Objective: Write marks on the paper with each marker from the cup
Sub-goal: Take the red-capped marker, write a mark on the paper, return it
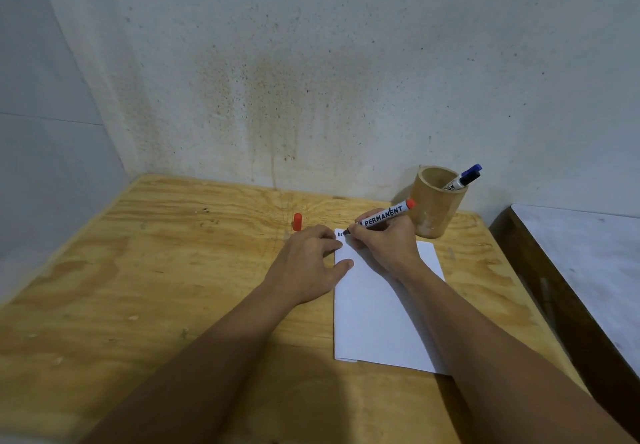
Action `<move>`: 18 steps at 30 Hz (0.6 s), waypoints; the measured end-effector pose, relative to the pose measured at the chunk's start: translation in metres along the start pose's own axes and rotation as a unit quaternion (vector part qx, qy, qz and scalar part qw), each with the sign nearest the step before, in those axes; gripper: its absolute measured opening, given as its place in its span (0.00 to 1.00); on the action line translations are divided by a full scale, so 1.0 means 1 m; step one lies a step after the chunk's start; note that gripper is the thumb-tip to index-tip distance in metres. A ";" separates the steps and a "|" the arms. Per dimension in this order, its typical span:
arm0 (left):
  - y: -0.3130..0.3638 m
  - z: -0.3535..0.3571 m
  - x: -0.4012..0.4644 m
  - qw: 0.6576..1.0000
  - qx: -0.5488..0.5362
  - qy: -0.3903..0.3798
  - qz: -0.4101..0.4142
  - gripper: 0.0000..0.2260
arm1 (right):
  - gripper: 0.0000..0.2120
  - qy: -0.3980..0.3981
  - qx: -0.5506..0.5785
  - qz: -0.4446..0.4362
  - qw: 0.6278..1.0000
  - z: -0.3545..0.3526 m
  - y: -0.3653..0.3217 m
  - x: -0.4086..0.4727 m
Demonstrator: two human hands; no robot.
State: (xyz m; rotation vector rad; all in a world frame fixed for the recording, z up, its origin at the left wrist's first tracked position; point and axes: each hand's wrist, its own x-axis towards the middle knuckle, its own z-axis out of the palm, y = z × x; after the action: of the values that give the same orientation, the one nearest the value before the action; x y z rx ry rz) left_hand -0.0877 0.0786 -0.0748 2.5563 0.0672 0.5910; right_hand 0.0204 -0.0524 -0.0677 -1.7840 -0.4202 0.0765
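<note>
White sheet of paper (381, 312) lies flat on the plywood counter (156, 270), long axis running away from me. My right hand (384, 243) rests on the paper's far end, grip pinched around a permanent marker with an orange end plug (382, 217); forearm comes in from lower right across the paper. Marker is tilted, tip down-left at the paper's far left corner, orange end up-right toward the cup. A few short dark marks (340, 234) sit right beside the tip. My left hand (308, 263) lies flat, fingers spread, fingertips on the paper's left edge, pinning it; palm on the counter. Orange marker cap (297, 221) stands upright on the counter, just left of and beyond my left hand. Tan cylindrical wooden cup (434, 208) stands just behind my right hand, near the wall, holding two markers leaning right: a blue-capped marker (472, 169) and a black-capped marker (464, 180). Stained grey wall (311, 80) behind. Dark-framed white surface (588, 253) at right, apart from the counter.
</note>
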 end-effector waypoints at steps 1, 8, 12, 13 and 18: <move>0.000 0.000 0.000 1.000 0.001 0.000 0.000 0.21 | 0.04 0.001 -0.003 0.000 1.000 0.000 0.000 0.000; -0.001 0.001 0.001 1.000 0.003 0.003 0.003 0.21 | 0.03 -0.007 -0.010 0.002 1.000 0.000 -0.002 0.000; -0.001 0.001 0.000 1.000 0.000 0.007 0.007 0.21 | 0.03 -0.006 -0.012 0.003 1.000 0.001 0.000 0.001; -0.002 0.001 0.000 1.000 -0.001 0.007 0.008 0.21 | 0.03 -0.007 -0.013 0.002 1.000 0.001 -0.001 0.000; -0.002 0.001 0.001 1.000 0.005 0.012 0.015 0.21 | 0.03 -0.002 -0.022 0.001 1.000 0.002 -0.005 -0.002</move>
State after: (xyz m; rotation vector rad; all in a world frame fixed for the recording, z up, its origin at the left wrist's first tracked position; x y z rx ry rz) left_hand -0.0863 0.0794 -0.0763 2.5631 0.0407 0.6351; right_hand 0.0166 -0.0505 -0.0635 -1.8287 -0.4260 0.0723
